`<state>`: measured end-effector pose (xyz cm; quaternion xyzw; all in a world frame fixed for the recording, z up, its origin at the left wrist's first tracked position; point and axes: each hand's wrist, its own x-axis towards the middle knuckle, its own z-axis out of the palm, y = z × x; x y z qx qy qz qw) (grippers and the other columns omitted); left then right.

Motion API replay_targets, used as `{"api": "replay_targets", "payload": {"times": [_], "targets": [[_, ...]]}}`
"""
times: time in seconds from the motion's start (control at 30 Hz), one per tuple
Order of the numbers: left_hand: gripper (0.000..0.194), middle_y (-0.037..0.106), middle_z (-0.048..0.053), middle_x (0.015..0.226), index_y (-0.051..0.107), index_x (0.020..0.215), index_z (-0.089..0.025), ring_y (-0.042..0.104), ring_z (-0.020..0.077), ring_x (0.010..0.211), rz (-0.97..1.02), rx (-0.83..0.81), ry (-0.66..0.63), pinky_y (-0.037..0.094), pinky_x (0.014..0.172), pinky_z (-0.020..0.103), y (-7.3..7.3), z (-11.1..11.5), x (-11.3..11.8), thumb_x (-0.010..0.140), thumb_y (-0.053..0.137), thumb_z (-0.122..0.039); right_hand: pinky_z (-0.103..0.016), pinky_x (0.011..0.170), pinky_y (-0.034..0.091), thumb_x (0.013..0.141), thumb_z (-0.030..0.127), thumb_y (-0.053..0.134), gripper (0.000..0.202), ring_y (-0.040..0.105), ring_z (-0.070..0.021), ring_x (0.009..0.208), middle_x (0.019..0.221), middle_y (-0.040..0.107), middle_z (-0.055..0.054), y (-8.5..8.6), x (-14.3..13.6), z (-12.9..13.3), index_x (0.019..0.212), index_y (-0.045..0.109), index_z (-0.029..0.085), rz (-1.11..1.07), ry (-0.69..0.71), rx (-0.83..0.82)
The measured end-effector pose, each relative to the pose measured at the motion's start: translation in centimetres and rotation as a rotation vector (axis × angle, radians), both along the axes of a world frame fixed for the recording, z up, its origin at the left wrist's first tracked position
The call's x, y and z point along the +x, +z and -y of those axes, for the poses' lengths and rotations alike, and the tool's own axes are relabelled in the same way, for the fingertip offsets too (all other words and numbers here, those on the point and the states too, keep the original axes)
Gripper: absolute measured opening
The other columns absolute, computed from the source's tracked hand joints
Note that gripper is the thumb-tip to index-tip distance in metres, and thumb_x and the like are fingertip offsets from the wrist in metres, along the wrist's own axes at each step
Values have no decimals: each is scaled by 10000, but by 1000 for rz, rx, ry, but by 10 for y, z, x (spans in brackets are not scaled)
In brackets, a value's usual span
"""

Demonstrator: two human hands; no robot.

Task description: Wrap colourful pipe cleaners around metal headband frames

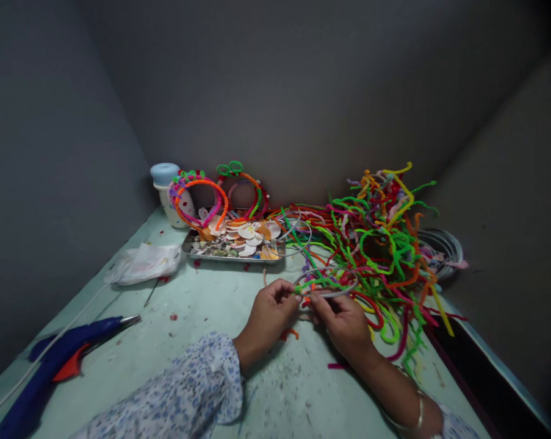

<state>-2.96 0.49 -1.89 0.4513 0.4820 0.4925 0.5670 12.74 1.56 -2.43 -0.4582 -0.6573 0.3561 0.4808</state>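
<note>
My left hand [271, 311] is closed, its thumb and fingertips pinching a green fuzzy pipe cleaner [321, 282]. Close beside it, my right hand [343, 320] is closed on a grey wire hoop [355, 281], near a small orange-red fuzzy piece [306, 301]. The green strip runs along the hoop between and above both hands. Fingers hide the exact place where strip and hoop meet. Just right of my hands lies a large tangled heap of coloured pipe cleaners [376, 244].
A metal tray [238, 260] holds shells and small stones, with decorated headbands [197, 183] behind it. A blue-lidded jar [165, 192] and plastic bag [147, 263] stand left. A blue glue gun [50, 366] lies front left; coiled wire [456, 247] is far right.
</note>
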Motion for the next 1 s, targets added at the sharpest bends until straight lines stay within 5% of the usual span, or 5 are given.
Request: {"api": "replay_targets", "payload": {"times": [0.57,1.0], "targets": [[211,511,-38,550,555,727,-153,414,66,446,151,-67,-17,297,442,205,6,2,-2,734,689,-316,-250,516,510,891,342,597,187,611,-142,551,790,691,-48,-6,3,0,896,699,186,-5,71,44],[243,498,-43,521,537,737,-162,410,69,435,83,-32,-38,293,449,208,7,0,-3,763,662,-369,-243,478,504,886,387,599,233,604,-143,519,746,693,-47,-6,3,-2,880,704,180,-27,54,10]]}}
